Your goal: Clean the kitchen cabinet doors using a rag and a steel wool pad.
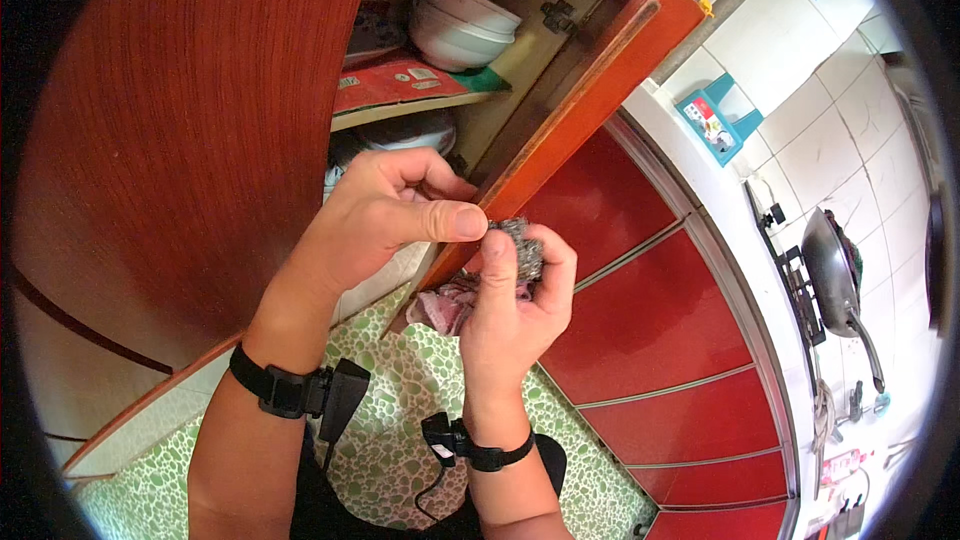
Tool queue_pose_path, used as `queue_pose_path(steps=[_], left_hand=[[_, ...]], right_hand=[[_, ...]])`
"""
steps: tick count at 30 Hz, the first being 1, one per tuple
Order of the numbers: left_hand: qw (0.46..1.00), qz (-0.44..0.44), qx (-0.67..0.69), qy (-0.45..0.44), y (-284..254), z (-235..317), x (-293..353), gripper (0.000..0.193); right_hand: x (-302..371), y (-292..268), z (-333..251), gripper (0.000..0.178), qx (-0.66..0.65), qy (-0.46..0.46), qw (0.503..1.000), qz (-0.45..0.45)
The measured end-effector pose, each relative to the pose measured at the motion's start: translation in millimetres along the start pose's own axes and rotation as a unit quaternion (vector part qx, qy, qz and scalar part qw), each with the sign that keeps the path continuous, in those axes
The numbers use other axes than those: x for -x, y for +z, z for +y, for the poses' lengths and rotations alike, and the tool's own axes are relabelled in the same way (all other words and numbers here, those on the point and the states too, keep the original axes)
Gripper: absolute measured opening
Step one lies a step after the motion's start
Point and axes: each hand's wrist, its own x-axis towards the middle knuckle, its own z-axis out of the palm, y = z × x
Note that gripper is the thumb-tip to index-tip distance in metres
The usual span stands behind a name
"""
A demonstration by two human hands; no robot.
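Note:
My right hand [515, 305] is closed on a grey, wiry scouring pad [518, 250], pinched between thumb and fingers. A pink cloth [442, 310] shows just below and left of it; whether my fingers also hold it I cannot tell. My left hand [375, 215] is closed, its thumb tip close to the pad and its index finger curled by the orange-brown wooden edge [570, 105] of the cupboard. What lies between those left fingers is hidden. Both wrists wear black straps with small devices.
Behind my hands the open cupboard holds stacked white bowls [462, 25] on a shelf [415, 88]. A large wood-grain door [190, 140] stands at left. Red cabinet fronts [650, 325] run along the right, under a counter with a blue-green holder [718, 125] and a wok [828, 265].

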Motion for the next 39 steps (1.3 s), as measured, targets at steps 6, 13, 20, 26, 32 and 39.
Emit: queue_pose_path(steps=[6, 13, 20, 26, 32, 39], left_hand=[[1.0, -0.001, 0.018, -0.018, 2.8, -2.0, 0.4, 0.028], [0.999, 0.0, 0.043, 0.011, -1.0, 0.4, 1.7, 0.031], [1.0, -0.002, -0.004, -0.006, -3.1, -0.6, -0.1, 0.029], [1.0, 0.006, 0.015, 0.011, -3.2, 1.2, 5.0, 0.033], [1.0, -0.007, 0.004, 0.004, 2.2, -0.4, -2.1, 0.031], [1.0, 0.014, -0.02, -0.006, -0.6, 3.3, 2.1, 0.031]], right_hand=[[-1.4, -0.6, 12.1, 0.023, 0.106, -0.145, 0.984, -0.005], [-35.7, 13.2, -21.4, 0.015, 0.063, -0.14, 0.988, -0.014], [-11.7, -7.4, 4.8, 0.013, 0.132, -0.139, 0.979, -0.064], [-35.4, 12.8, -22.4, 0.012, 0.066, -0.116, 0.99, -0.046], [2.2, -18.8, 26.3, 0.016, 0.142, -0.11, 0.979, -0.098], [-67.7, 14.1, -51.7, 0.016, 0.047, -0.134, 0.988, -0.058]])
